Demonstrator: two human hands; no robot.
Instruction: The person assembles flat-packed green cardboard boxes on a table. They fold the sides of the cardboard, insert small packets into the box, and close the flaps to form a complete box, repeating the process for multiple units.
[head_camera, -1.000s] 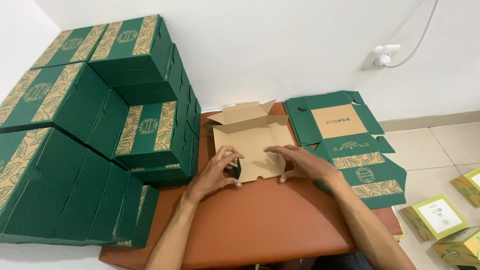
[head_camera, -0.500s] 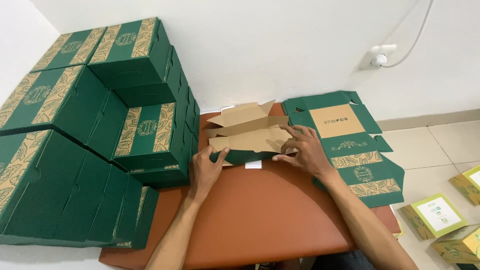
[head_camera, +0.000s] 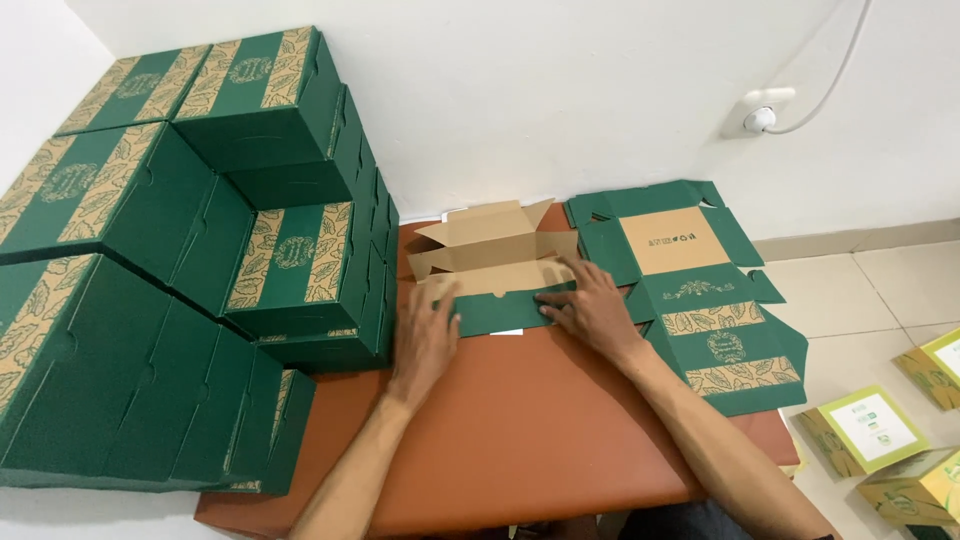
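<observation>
Box blank (head_camera: 497, 275) at counter (head_camera: 520, 440) rear edge.
Long axis ran L–R; both hands pressed front flap (head_camera: 505, 311) flat: L hand (head_camera: 428, 335), R hand (head_camera: 590, 308), neither clenched.

I count one half-folded box (head_camera: 495, 270) under my two grips, seven assembled green boxes (head_camera: 290, 255) stacked left of them, one flat box blank (head_camera: 700, 290) to their right, and three small yellow-green cartons (head_camera: 865, 428) farther right.

Pretty bright, even light, so shadows stay soft under the stacked dark green cardboard boxes (head_camera: 200, 260). Everything's sharp, no glare, though wide-angle stretch bends the edges a bit.
</observation>
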